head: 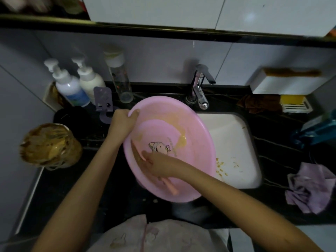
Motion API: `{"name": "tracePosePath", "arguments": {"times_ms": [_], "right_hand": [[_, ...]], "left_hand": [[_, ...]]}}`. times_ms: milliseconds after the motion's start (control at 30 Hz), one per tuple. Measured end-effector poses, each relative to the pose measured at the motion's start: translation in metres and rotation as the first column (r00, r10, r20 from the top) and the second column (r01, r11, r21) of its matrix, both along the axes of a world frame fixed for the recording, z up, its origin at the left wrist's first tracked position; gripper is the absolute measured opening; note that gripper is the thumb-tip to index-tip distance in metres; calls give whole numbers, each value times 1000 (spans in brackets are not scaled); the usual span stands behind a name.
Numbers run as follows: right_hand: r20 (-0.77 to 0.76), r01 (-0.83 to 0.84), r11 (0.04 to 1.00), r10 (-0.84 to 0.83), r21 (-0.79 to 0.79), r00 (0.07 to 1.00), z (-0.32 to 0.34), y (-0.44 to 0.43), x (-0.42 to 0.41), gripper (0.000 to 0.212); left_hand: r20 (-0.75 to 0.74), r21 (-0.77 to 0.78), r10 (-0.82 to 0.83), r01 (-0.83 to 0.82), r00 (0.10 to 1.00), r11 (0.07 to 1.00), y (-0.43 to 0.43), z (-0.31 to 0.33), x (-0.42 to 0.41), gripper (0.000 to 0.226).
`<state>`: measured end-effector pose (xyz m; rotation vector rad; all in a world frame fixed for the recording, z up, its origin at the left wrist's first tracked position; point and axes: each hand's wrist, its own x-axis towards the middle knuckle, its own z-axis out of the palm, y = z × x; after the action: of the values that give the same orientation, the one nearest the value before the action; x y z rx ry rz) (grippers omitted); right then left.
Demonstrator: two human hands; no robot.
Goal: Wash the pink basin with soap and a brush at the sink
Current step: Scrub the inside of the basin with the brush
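Note:
The pink basin (183, 124) is tilted over the left part of the white sink (234, 142), with a cartoon print on its bottom and yellowish smears on its inner wall. My left hand (123, 120) grips the basin's upper left rim, thumb inside. My right hand (160, 163) holds a brush (136, 151) with a pink handle, its bristles pressed against the basin's lower left inner wall. The handle's end sticks out below my hand near the rim.
A chrome tap (200, 88) stands behind the sink. Two pump bottles (72, 82) and a clear bottle (120, 77) stand at the back left. A net-wrapped jar (49, 144) sits left. A purple cloth (312, 188) and soap dish (294, 104) lie right. Yellow crumbs dot the sink.

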<state>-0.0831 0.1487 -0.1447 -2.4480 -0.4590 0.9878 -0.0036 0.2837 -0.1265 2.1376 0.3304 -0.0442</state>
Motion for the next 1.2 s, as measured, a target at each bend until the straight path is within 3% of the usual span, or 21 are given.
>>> {"name": "tracePosePath", "arguments": {"times_ms": [100,200,267,367,467,534,600,634,700,767,834,934,1000,1034,1100,1167,1200], "right_hand": [[131,140,978,-119,-158,984,-27,-4,27,65],[160,326,868,-286,-374,945,-44,-29,37,64],[73,292,847,-290,-444,954,-40,-31,17,59],[-43,206,941,-225,-269,973,-33,-19,-19,41],[42,196,980,-194,-43,980,-32,-13,-3,42],[106,335,937,-326,-93,940,-41,-23,18,51],[123,482,833,-467,-272,876,-46,-32,21,56],[93,478,812,-477,-335,874,-45,-32,12,54],[15,380,873,-395,-305,919,-37,-21,-10,46],[-8,242,961,-246,-137,969,-27,-3,-24,39],[98,141,990,-138,-30,986,-29,9,-12,46],[235,121,977,-79,-173,969,-43,-2,30,75],[317,122,947,-23,-296,948,-44,-22,50,74],[389,112,941,23,-321,921,-46,-33,56,72],[607,41,941,183,-336,774,-47,-55,68,67],[821,18,939,290,-343,492,-47,-71,84,56],[854,18,929,332,-370,400,-43,-77,92,54]], "left_hand": [[-6,23,-13,13,1000,1000,2,1,1,35],[-11,30,-12,12,1000,999,3,1,-2,37],[-5,19,-11,11,1000,1000,3,0,-2,36],[1,1,-18,18,1000,1000,2,1,-2,38],[14,11,-27,27,1000,1000,3,1,0,38],[8,7,-21,21,1000,1000,4,1,-2,34],[0,-18,-9,9,1000,1000,3,0,-3,31],[1,-31,-9,9,1000,999,3,0,-4,30],[1,-45,-4,4,1000,999,1,1,-3,26],[1,-39,5,-5,1000,999,2,1,-3,25],[1,-6,-12,12,1000,1000,3,1,-3,34],[3,10,-25,25,1000,1000,5,2,-5,43],[9,15,-19,19,1000,1000,10,3,-4,36],[12,18,-24,23,1000,1000,14,4,-4,33],[7,41,-46,45,999,998,17,7,-2,34],[-10,90,-71,72,997,993,17,10,-2,34],[-16,104,-82,83,997,991,15,12,0,32]]}}
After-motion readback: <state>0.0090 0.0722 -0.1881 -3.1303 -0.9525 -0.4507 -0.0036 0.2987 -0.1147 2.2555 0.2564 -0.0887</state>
